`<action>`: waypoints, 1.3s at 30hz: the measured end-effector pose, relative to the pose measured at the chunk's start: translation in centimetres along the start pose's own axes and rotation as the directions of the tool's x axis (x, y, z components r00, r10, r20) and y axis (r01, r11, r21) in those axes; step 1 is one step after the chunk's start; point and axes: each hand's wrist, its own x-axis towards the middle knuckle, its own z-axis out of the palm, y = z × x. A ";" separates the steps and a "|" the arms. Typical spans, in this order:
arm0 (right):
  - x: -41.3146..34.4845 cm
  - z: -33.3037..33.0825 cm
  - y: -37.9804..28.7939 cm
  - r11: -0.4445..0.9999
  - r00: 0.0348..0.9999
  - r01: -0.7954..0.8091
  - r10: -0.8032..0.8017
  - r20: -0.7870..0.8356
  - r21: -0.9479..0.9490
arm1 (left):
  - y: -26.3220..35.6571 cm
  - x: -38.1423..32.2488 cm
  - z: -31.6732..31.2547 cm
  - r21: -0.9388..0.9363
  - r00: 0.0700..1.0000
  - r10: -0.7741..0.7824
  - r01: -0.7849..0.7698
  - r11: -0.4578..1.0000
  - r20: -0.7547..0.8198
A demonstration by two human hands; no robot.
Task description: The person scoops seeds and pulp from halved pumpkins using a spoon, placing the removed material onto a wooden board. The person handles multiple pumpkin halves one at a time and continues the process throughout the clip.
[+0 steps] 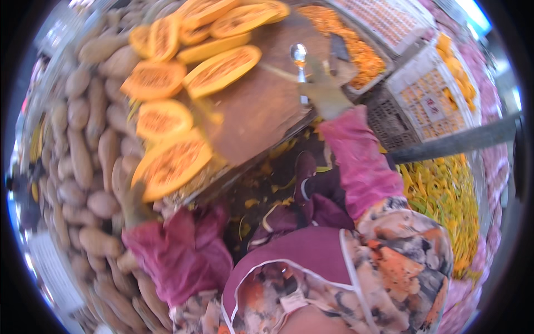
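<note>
My left hand (135,204), gloved and blurred, is at the near left end of a halved squash (173,165); whether it grips the squash I cannot tell. The cut face is up, showing orange flesh, seeds and pulp. My right hand (327,94), also gloved and blurred, has its fingers apart over the handle of a metal spoon (299,58). The spoon lies on the brown board (254,121), with orange bits at the base of its bowl. Several more squash halves (225,71) lie cut side up along the board's left and far parts.
Whole tan squashes (98,104) are heaped at left. A tray of orange pulp (363,58), a dark flat blade-like piece (340,48) and a white plastic crate (429,100) are at far right. A grey bar (459,137) crosses above yellow peelings (450,204).
</note>
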 end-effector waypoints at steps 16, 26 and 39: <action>-7.8 11.9 -8.1 0.731 0.846 -0.476 0.229 0.481 0.489 | -0.9 0.3 4.8 0.085 0.982 0.091 -0.078 0.993 -0.166; -6.3 18.5 -10.8 0.971 0.921 0.224 -0.183 0.343 -0.084 | -1.2 -0.6 6.6 -0.612 0.978 -0.013 -0.119 0.782 -0.206; -7.0 18.5 -12.9 0.952 0.905 0.305 -0.288 0.313 -0.006 | -0.9 -0.3 6.8 -0.346 0.931 0.163 -0.278 0.896 -0.328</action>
